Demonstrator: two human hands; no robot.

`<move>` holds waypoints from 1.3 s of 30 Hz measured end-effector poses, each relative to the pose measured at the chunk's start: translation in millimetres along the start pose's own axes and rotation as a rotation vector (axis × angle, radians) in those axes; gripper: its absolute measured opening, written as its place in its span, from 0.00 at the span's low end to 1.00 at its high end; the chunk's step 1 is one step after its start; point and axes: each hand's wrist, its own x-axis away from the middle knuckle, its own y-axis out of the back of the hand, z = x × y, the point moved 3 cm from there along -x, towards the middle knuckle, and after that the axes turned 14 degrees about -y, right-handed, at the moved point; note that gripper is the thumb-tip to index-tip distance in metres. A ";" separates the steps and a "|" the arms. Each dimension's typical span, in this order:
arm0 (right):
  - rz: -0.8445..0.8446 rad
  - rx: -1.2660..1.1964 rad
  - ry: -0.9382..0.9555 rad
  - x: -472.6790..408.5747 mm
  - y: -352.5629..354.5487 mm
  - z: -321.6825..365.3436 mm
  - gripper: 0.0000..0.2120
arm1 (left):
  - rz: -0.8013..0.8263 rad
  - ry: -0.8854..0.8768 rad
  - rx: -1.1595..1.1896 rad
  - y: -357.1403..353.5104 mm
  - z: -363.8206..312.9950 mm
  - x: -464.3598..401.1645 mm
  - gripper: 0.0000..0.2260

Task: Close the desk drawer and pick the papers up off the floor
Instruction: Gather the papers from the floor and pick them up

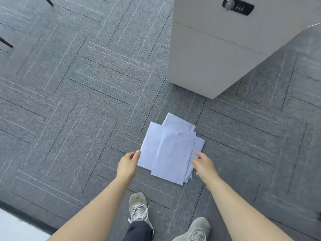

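Note:
Several white papers (171, 150) lie in a loose overlapping pile on the grey carpet, just ahead of my feet. My left hand (128, 162) reaches down to the pile's left edge, its fingertips touching the sheet there, fingers apart. At the pile's right edge my right hand (203, 165) has spread fingers resting on or just over the sheets. Neither hand has lifted anything. The white drawer cabinet (213, 54) stands behind the pile at the upper right; its drawer fronts look flush and shut, with a black lock (238, 6) near the top.
Grey patterned carpet tiles (78, 101) cover the floor all around. Thin black furniture legs (6, 42) show at the upper left. My two grey sneakers (139, 207) stand just below the papers. A white surface edge (15, 226) is at the bottom left corner.

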 end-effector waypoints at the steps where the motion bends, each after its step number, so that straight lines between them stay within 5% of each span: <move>1: -0.011 -0.012 -0.016 -25.7 -5.3 -13.3 0.23 | 0.005 0.013 0.012 -10.2 18.0 -15.0 0.19; 4: -0.058 -0.024 -0.078 -109.5 -16.7 -50.1 0.25 | 0.034 0.001 -0.026 -47.6 74.1 -73.1 0.13; 9: -0.136 -0.020 -0.130 -247.0 -26.9 -84.8 0.29 | 0.042 -0.024 -0.239 -106.8 156.2 -188.2 0.30; 13: -0.282 -0.078 -0.132 -325.1 -33.4 -97.2 0.07 | 0.001 -0.101 -0.274 -140.1 187.0 -248.6 0.26; 16: -0.396 -0.182 -0.091 -352.1 -49.5 -92.9 0.18 | -0.141 -0.139 -0.278 -155.4 192.6 -262.5 0.23; 18: -0.424 -0.201 -0.065 -357.6 -65.6 -85.1 0.26 | -0.200 -0.192 -0.273 -168.4 190.1 -260.8 0.21; 25: -0.326 -0.259 -0.050 -350.4 -91.1 -62.5 0.29 | -0.089 -0.247 -0.184 -211.5 173.9 -259.7 0.26; 29: -0.296 -0.154 0.049 -350.3 -94.9 -62.7 0.10 | -0.093 -0.274 -0.317 -207.4 178.6 -268.2 0.19; 32: -0.258 -0.273 0.173 -345.0 -104.2 -58.6 0.02 | -0.063 -0.285 -0.377 -212.2 179.7 -265.2 0.16; 33: -0.234 -0.324 0.211 -340.5 -106.1 -55.3 0.08 | -0.044 -0.286 -0.376 -212.6 179.2 -263.3 0.15; 36: -0.235 -0.283 0.382 -317.8 -100.4 -42.9 0.16 | 0.046 -0.217 -0.170 -202.6 178.7 -258.0 0.10; 39: -0.220 -0.239 0.575 -262.8 -74.0 -19.7 0.16 | 0.199 -0.107 0.186 -173.5 151.3 -232.2 0.16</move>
